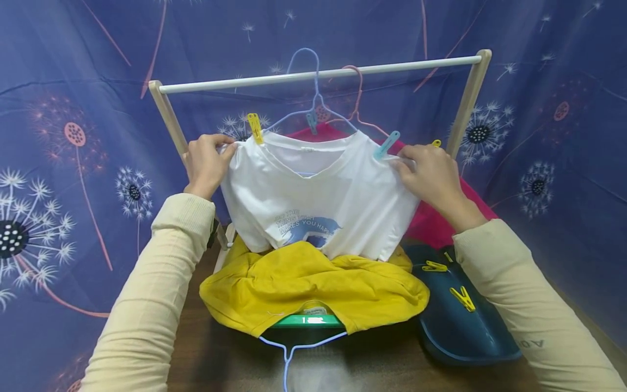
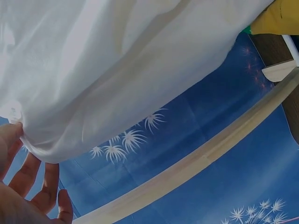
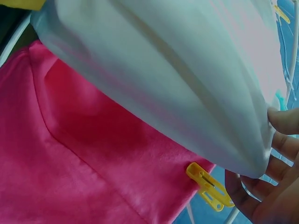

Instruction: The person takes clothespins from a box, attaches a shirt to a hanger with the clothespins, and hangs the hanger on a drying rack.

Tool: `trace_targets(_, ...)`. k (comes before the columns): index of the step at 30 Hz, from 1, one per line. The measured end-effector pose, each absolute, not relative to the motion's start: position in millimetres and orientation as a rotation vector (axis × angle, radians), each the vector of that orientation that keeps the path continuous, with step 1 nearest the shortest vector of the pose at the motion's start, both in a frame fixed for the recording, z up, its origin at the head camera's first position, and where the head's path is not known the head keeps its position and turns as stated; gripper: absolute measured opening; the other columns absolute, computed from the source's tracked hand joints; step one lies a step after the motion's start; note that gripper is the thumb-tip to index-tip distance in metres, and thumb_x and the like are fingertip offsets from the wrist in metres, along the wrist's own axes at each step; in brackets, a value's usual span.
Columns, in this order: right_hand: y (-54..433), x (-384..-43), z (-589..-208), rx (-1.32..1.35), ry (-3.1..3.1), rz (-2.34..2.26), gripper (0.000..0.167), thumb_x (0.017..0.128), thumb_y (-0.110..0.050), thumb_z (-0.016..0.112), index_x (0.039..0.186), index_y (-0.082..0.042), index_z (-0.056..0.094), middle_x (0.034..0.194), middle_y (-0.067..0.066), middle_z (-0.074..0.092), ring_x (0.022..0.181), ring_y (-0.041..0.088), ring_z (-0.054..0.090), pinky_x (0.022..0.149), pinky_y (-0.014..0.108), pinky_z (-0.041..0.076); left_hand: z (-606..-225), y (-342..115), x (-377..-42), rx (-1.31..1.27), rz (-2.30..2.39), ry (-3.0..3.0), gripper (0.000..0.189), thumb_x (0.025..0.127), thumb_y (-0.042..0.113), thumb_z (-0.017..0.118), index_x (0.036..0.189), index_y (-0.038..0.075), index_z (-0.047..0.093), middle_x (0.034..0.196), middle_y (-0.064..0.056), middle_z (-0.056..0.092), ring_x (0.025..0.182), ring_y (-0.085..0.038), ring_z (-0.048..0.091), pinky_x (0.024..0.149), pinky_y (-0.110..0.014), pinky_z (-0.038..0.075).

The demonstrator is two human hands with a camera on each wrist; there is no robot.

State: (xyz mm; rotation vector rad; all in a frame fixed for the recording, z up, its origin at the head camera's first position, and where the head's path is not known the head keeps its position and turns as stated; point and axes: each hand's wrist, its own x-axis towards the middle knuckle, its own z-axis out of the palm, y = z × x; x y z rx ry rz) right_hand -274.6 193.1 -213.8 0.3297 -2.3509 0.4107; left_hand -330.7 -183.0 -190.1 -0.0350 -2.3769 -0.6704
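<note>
A white T-shirt (image 1: 313,190) with a printed front hangs on a light-blue wire hanger (image 1: 315,92) hooked over the rack's white bar. My left hand (image 1: 207,163) pinches its shoulder on the left; in the left wrist view the thumb and fingers (image 2: 28,175) hold the cloth's edge. My right hand (image 1: 431,173) pinches the other shoulder, as the right wrist view shows with its fingers (image 3: 280,168) at the corner. A yellow clothespin (image 1: 254,128) sits on the left shoulder, a light-blue clothespin (image 1: 387,145) on the right one.
Behind hangs a pink garment (image 1: 436,220) on a pink hanger (image 1: 360,92). A yellow garment (image 1: 313,277) on another blue hanger (image 1: 289,348) lies in front, over something green (image 1: 308,321). A dark blue basin (image 1: 470,348) with yellow clothespins (image 1: 462,299) stands right. The wooden rack (image 1: 467,106) spans the back.
</note>
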Motion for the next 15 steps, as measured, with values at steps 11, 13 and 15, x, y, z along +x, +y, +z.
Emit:
trace_targets(11, 195, -272, -225, 0.324, -2.393, 0.449, 0.027, 0.087, -0.024, 0.058, 0.102, -0.003, 0.066, 0.091, 0.019, 0.067, 0.083, 0.038, 0.058, 0.071, 0.052, 0.047, -205, -181, -337, -0.057, -0.597, -2.481, 0.027, 0.091, 0.033, 0.053, 0.104, 0.015, 0.068, 0.111, -0.011, 0.066, 0.102, -0.034, 0.057, 0.087, -0.052, 0.033)
trace_targets(13, 196, -272, -228, 0.327, -2.398, 0.451, 0.027, 0.086, -0.023, 0.059, 0.103, -0.003, 0.066, 0.091, 0.019, 0.066, 0.082, 0.038, 0.058, 0.07, 0.052, 0.047, -210, -181, -338, -0.071, -0.592, -2.517, 0.027, 0.092, 0.032, 0.051, 0.105, 0.014, 0.067, 0.111, -0.01, 0.066, 0.104, -0.035, 0.056, 0.089, -0.054, 0.032)
trace_targets(15, 196, -273, -231, 0.328, -2.397, 0.455, 0.027, 0.086, -0.023, 0.059, 0.103, -0.003, 0.066, 0.091, 0.019, 0.066, 0.082, 0.038, 0.058, 0.069, 0.052, 0.048, -214, -181, -340, -0.086, -0.601, -2.548, 0.027, 0.092, 0.029, 0.051, 0.107, 0.013, 0.066, 0.114, -0.01, 0.064, 0.106, -0.035, 0.056, 0.09, -0.056, 0.03)
